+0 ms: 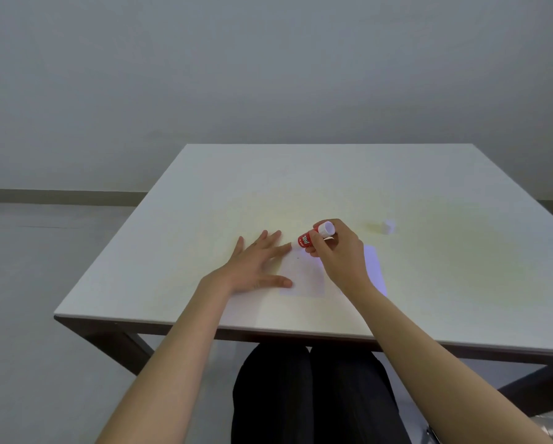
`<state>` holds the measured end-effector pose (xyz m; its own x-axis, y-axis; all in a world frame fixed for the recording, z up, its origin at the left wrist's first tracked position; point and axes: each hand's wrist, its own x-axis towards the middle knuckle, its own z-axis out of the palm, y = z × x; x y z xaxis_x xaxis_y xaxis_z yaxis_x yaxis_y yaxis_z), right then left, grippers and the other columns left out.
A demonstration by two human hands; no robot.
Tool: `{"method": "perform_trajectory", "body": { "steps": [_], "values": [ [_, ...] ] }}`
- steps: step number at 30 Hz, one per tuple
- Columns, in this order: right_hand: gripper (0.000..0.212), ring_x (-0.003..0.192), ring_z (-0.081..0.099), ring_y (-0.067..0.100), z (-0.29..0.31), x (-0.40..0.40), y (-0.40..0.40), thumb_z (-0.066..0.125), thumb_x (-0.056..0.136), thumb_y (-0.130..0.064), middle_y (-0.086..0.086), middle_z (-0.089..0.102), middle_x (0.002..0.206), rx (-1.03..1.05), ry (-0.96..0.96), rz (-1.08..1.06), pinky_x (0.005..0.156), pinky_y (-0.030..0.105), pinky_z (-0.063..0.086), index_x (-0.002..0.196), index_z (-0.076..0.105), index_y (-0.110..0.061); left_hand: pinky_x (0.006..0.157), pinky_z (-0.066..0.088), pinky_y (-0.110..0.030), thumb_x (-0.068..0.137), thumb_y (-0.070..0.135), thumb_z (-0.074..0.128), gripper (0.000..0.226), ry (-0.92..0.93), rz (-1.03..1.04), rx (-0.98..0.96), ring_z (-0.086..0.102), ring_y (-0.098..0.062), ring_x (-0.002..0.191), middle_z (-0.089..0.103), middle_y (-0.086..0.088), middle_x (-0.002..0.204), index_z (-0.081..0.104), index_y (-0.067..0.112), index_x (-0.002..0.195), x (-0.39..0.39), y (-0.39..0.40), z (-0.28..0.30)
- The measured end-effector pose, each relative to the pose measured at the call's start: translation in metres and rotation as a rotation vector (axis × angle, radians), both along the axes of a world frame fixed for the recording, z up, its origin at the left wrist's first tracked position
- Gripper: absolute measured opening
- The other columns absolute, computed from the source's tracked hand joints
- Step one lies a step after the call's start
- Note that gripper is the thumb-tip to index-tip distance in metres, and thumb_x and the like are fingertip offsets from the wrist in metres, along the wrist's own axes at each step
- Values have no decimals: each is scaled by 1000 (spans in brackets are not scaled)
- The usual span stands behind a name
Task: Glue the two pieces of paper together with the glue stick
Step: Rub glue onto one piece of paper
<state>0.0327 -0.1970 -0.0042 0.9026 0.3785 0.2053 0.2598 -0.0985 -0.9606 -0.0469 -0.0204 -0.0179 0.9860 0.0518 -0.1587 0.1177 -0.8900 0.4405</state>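
Observation:
A small white paper (302, 277) lies flat on the pale table (204, 193) in front of me. My left hand (256, 262) rests flat with spread fingers on its left edge. My right hand (339, 251) grips a red glue stick (313, 238) with a white end, tilted with its lower tip down at the paper's far edge. A second pale paper (376, 267) lies just to the right, partly hidden under my right hand and wrist. A small white cap (389, 226) stands farther right on the table.
The table's near edge (268, 330) runs above my dark-trousered legs (307, 395). A grey wall and floor lie beyond the table.

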Motion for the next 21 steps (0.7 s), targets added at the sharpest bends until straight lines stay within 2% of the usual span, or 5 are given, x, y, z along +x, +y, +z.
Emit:
{"method": "perform_trajectory", "body": {
  "steps": [4,10,14,18,21],
  "values": [
    [5,74,69,4,-1,-4,-1,58,89,-18,-9,73,75,-105,-98,26,71,22,52,91,58,-14,115,-14,-50,77,66,58,87,18,-1,35,-12,-10,147,-3,9,161,17,39,149,2,0,-1],
    [7,74,65,16,3,-14,-9,59,88,-19,3,73,81,-235,-272,167,71,30,53,91,58,-12,114,-19,-47,67,75,54,99,63,-9,74,-20,-3,144,-10,16,160,7,44,148,4,2,-4],
    [4,70,70,9,6,-14,-13,59,87,-16,-2,75,76,-183,-150,273,70,26,56,86,61,-13,113,-20,-47,65,79,52,102,82,-30,89,-23,-4,143,-14,15,159,1,46,148,4,4,-4],
    [10,73,72,18,7,5,-17,58,90,-13,3,73,77,-88,17,92,71,30,58,90,63,-3,113,-20,-48,68,79,50,102,108,-46,137,-22,-8,143,-16,12,159,0,41,149,5,4,-3],
    [9,71,72,6,3,4,-22,57,91,-13,-3,74,78,-49,13,62,66,16,54,93,63,-5,113,-20,-47,69,78,51,102,110,-43,136,-23,-8,143,-17,13,159,0,41,149,5,4,-3]
  ]
}}
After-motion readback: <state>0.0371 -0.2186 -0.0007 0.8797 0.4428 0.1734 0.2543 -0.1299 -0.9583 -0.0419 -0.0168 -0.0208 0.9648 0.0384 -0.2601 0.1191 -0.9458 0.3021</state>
